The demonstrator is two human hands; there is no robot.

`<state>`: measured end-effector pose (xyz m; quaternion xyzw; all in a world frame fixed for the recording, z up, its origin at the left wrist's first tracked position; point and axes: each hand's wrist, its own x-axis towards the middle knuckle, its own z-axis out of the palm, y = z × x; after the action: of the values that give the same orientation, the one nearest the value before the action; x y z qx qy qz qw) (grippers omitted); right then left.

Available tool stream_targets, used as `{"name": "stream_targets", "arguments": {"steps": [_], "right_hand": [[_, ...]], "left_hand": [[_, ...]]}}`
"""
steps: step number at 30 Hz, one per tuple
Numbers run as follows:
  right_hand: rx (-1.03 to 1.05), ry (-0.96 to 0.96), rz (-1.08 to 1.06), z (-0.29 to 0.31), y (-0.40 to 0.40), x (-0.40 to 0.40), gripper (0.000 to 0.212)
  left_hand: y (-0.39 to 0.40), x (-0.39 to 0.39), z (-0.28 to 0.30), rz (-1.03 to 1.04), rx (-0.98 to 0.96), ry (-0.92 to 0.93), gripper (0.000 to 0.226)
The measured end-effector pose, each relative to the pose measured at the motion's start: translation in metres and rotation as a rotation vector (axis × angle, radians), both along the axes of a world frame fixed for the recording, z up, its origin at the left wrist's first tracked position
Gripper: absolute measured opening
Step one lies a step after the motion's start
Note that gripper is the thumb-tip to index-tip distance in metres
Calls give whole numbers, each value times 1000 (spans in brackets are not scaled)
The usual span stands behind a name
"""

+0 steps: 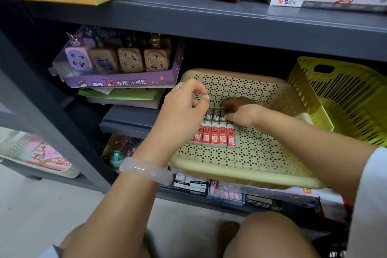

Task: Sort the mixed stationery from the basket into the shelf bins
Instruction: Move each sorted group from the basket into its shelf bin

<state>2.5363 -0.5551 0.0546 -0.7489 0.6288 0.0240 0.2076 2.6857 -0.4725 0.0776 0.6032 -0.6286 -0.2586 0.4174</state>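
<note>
1. Step in hand: lining up small eraser packs in the beige perforated tray (pixel 261 165), which sits on the shelf (pixel 129 120) and overhangs its front edge.
2. Right hand (pixel 240 112): fingers curled down onto the dark 2B packs (pixel 215 115), fingertips on their right-hand end. It appears to pinch or press the outermost pack; a full grip cannot be confirmed.
3. Left hand (pixel 186 100): raised just left of the same packs, thumb and forefinger nearly pressed together. Whether anything is pinched between them cannot be told.
4. Task items: a row of red-and-white erasers (pixel 213 137) lies flat just nearer the person than both hands, its far ends touching the dark packs.
5. A yellow slotted basket (pixel 343 98) stands just right of the right forearm; its contents are not visible.
6. Judgement: the next move calls for squaring the dark packs against the red row, then fetching further stock.
</note>
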Motion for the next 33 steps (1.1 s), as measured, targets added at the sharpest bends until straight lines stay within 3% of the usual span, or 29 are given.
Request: {"name": "stream_targets", "arguments": {"steps": [11,20,26,33], "right_hand": [[-24,-83,-25,-5,-2,-2,46],[-15,-137,-48,2,11,-1,32],[-219,-361,112,25,51,-18,26],[-528,-332,164,55,128,-81,17]], "left_hand": [[0,-2,4,8,18,-2,9],[26,-10,16,50,-75,35,15],[55,-47,22,-17,-164,59,18],[97,-86,16,-98,-293,96,18]]}}
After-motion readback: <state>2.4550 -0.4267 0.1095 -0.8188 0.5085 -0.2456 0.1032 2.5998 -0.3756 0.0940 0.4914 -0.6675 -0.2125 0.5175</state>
